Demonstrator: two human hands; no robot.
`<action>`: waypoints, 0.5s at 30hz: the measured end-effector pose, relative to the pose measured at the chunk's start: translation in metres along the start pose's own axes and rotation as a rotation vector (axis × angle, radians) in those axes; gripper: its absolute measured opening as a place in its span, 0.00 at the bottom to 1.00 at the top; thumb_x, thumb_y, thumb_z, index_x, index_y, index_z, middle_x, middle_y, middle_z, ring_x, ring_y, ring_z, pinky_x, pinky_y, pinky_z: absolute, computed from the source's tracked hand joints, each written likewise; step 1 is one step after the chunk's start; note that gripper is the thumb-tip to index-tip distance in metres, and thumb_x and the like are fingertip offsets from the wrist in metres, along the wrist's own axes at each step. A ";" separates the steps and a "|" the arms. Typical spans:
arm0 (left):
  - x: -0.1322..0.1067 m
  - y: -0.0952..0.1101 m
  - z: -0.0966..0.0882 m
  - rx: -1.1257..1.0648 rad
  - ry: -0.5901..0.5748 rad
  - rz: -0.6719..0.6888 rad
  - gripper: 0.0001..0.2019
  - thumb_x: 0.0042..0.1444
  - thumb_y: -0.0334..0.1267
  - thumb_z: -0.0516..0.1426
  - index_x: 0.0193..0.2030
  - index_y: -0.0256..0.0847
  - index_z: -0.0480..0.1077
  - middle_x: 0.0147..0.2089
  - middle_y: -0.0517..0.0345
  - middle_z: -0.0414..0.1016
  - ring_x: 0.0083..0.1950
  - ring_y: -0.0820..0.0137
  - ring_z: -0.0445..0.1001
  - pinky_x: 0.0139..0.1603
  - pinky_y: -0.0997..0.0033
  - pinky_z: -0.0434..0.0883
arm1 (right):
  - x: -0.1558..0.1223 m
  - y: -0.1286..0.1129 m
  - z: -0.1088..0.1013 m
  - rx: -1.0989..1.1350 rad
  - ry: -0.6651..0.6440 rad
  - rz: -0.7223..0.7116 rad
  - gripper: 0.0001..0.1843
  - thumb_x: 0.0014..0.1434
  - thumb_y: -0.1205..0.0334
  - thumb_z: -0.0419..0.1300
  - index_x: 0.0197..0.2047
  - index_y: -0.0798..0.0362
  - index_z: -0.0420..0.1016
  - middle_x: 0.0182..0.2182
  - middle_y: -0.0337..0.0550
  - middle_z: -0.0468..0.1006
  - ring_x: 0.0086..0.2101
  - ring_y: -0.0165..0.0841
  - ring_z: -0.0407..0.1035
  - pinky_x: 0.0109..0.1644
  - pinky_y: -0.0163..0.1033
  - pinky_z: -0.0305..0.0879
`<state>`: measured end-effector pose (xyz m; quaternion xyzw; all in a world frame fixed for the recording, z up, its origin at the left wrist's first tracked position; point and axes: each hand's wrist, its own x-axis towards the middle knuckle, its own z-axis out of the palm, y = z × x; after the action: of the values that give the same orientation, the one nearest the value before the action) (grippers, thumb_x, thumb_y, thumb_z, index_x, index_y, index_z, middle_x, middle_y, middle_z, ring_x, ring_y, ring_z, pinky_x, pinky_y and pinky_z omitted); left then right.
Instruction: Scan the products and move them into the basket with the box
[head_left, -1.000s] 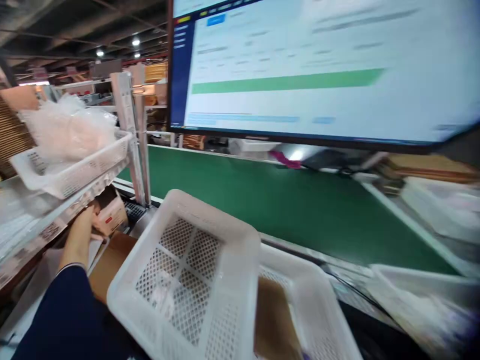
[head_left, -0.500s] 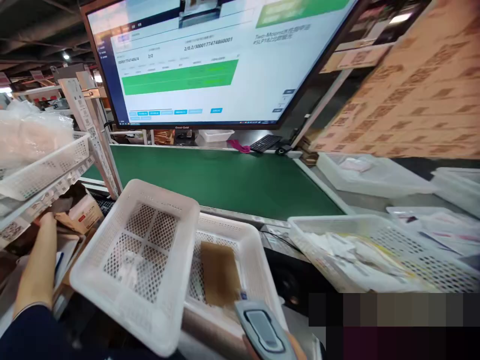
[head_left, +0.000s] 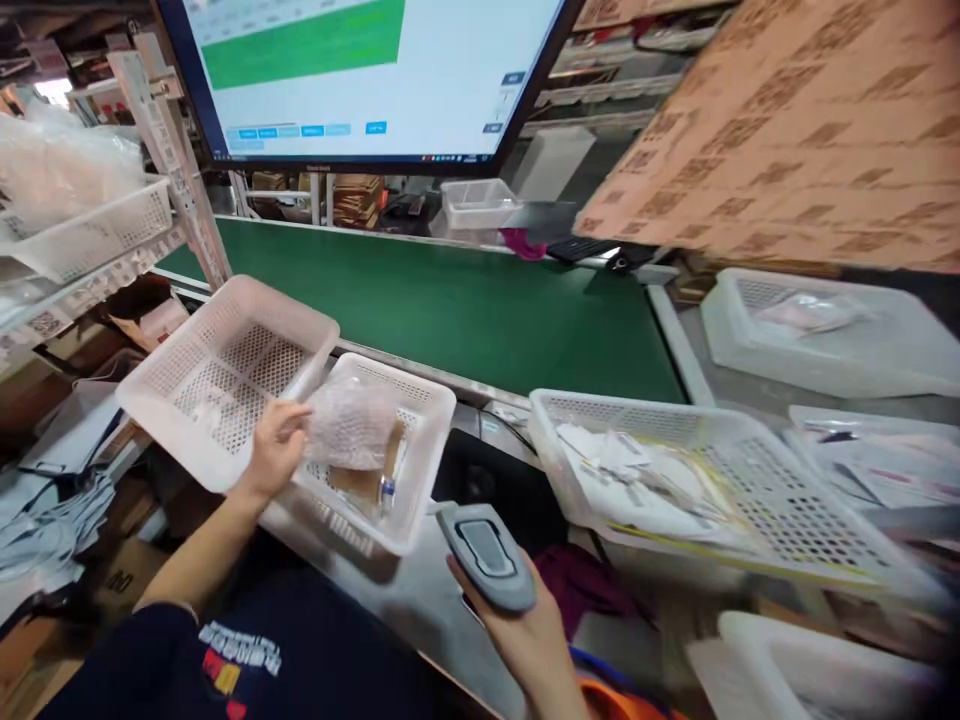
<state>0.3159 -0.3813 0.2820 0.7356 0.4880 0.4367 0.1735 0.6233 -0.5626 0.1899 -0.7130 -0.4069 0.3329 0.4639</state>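
My left hand [head_left: 276,447] pinches a bubble-wrap pouch [head_left: 349,424] and holds it over a small white mesh basket [head_left: 424,460], which has a brown card and a small item inside. An empty white mesh basket [head_left: 225,375] leans tilted on that basket's left rim. My right hand [head_left: 525,630] grips a grey handheld barcode scanner [head_left: 486,556] low in the middle, its head aimed toward the small basket.
A green conveyor belt [head_left: 465,300] runs behind the baskets, under a big monitor [head_left: 360,70] with a green bar. Right: a mesh basket of papers [head_left: 705,480] and clear trays [head_left: 832,330]. Left: a shelf basket with plastic bags [head_left: 75,215]. Flat cardboard [head_left: 787,130] hangs upper right.
My left hand left the shelf area at the left and now holds a bubble-wrap pouch over the small basket. The scanner has risen further into view. My head tilted down.
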 end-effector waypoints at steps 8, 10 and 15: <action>-0.017 -0.012 0.081 0.230 -0.442 -0.187 0.29 0.61 0.33 0.63 0.69 0.34 0.69 0.72 0.31 0.68 0.75 0.46 0.67 0.77 0.41 0.66 | -0.025 0.021 -0.018 0.066 -0.022 0.006 0.30 0.52 0.41 0.71 0.50 0.53 0.77 0.47 0.54 0.84 0.46 0.49 0.81 0.50 0.50 0.78; 0.000 -0.008 0.027 0.236 -0.391 0.005 0.27 0.66 0.40 0.61 0.71 0.40 0.68 0.74 0.39 0.68 0.76 0.51 0.66 0.79 0.44 0.64 | -0.031 0.033 -0.020 0.107 0.014 0.100 0.32 0.49 0.40 0.73 0.51 0.53 0.77 0.46 0.54 0.85 0.46 0.51 0.81 0.52 0.52 0.79; 0.089 -0.019 -0.126 0.728 -0.006 -0.018 0.28 0.69 0.43 0.55 0.73 0.36 0.66 0.77 0.36 0.64 0.80 0.50 0.59 0.82 0.43 0.56 | -0.032 0.041 -0.009 0.160 0.096 0.166 0.37 0.47 0.39 0.75 0.53 0.53 0.79 0.50 0.57 0.85 0.52 0.56 0.81 0.61 0.57 0.76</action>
<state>0.2153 -0.3164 0.3812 0.7460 0.6174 0.2308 -0.0945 0.6277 -0.6047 0.1585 -0.7201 -0.2960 0.3671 0.5090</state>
